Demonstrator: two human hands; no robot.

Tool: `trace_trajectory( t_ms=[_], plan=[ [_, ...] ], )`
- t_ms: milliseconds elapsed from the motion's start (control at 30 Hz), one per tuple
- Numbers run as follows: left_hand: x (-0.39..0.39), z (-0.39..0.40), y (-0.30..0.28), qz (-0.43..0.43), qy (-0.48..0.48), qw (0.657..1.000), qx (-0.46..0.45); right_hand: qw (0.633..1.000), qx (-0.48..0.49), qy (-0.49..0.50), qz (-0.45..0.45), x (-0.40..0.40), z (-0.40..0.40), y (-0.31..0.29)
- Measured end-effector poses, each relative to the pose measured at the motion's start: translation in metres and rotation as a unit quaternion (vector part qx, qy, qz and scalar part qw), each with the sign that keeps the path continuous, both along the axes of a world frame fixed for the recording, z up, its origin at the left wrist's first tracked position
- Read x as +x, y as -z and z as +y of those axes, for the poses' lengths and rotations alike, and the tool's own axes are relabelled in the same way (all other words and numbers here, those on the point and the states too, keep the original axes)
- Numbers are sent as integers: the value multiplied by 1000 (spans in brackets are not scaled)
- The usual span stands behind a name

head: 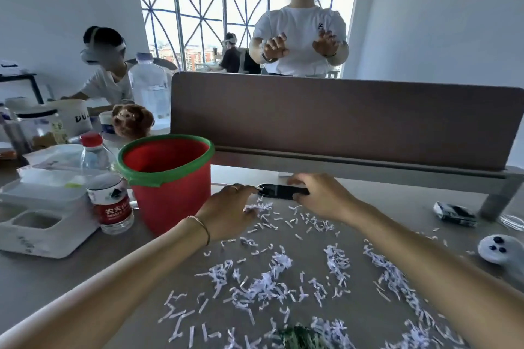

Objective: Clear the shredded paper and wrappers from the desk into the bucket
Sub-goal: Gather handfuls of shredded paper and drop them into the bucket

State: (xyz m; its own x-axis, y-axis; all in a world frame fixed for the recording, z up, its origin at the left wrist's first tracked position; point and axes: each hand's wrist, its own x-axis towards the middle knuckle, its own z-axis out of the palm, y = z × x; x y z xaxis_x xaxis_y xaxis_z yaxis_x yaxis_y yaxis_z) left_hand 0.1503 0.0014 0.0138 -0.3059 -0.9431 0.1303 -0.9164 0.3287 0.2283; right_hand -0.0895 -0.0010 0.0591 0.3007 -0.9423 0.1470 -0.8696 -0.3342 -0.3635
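Both hands, left hand [229,208] and right hand [317,195], lay open, gripping nothing, beyond the far shredded paper [269,286], best raked together nearward before lifting into the bucket [167,176] at left.

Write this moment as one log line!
left hand: on shredded paper | right hand: far desk edge | red bucket: upright, left | paper: scattered

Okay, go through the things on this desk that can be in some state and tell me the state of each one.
Red bucket: upright, open top, no contents visible.
Shredded paper: scattered loose over the desk, uncollected.
Small water bottle: upright, red cap on.
Large water bottle: upright, capped.
Left hand: palm down on the shreds beside the bucket.
Right hand: palm down at the far edge of the shreds.
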Motion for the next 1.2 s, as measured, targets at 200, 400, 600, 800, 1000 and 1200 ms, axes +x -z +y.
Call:
trace_trajectory(
  t_ms=[200,400,600,800,1000,1200],
  plan=[
    [-3,-25,52,14,-64,994,82,999,6,34,14,-50,1,31],
    [-40,-37,72,31,-33,997,63,996,26,74,33,-95,5,47],
    [-108,-30,71,52,102,993,33,992,43,111,35,-126,10,58],
    [-153,-14,74,-1,238,970,51,991,41,126,28,-151,16,70],
    [-162,2,76,38,247,967,-46,988,54,144,10,-173,28,80],
    [-160,11,74,44,268,957,-104,980,89,180,-16,-185,36,94]
  ],
)
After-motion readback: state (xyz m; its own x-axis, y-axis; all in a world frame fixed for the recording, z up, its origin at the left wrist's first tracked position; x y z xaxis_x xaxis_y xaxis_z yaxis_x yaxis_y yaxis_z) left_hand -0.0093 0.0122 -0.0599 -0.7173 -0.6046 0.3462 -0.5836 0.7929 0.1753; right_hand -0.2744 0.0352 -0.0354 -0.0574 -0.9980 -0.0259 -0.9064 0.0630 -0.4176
